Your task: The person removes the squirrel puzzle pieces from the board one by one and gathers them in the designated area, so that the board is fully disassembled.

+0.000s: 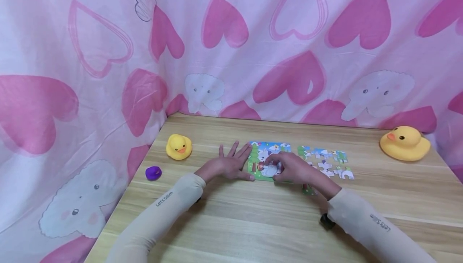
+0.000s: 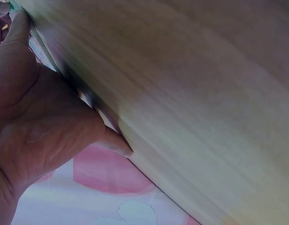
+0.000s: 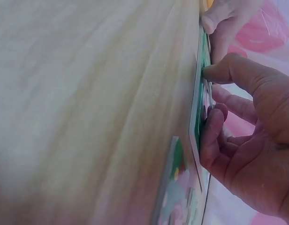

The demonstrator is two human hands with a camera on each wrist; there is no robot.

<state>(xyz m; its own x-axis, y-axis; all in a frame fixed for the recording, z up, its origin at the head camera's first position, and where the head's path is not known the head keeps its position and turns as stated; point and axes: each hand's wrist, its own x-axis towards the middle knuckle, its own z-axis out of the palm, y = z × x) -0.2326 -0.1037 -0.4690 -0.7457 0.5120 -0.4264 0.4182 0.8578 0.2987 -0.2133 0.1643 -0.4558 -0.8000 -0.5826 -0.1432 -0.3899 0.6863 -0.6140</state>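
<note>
A partly assembled picture puzzle (image 1: pixel 261 152) lies flat on the wooden table (image 1: pixel 253 222). My left hand (image 1: pixel 231 162) rests flat on the table with fingers spread, its fingertips at the puzzle's left edge; the left wrist view shows this hand (image 2: pixel 36 117) against the wood. My right hand (image 1: pixel 293 168) sits on the puzzle's lower right, its curled fingers and thumb holding a white puzzle piece (image 1: pixel 269 169) down on the picture. In the right wrist view the right hand's fingertips (image 3: pixel 212 122) press on the puzzle (image 3: pixel 198 122) seen edge-on.
Several loose pieces (image 1: pixel 325 160) lie to the right of the puzzle, one more (image 1: pixel 308 190) by my right wrist. A small yellow duck (image 1: pixel 179 147) and a purple lump (image 1: pixel 153 172) sit at the left, a bigger duck (image 1: pixel 404 143) at the far right. Pink heart curtains surround the table.
</note>
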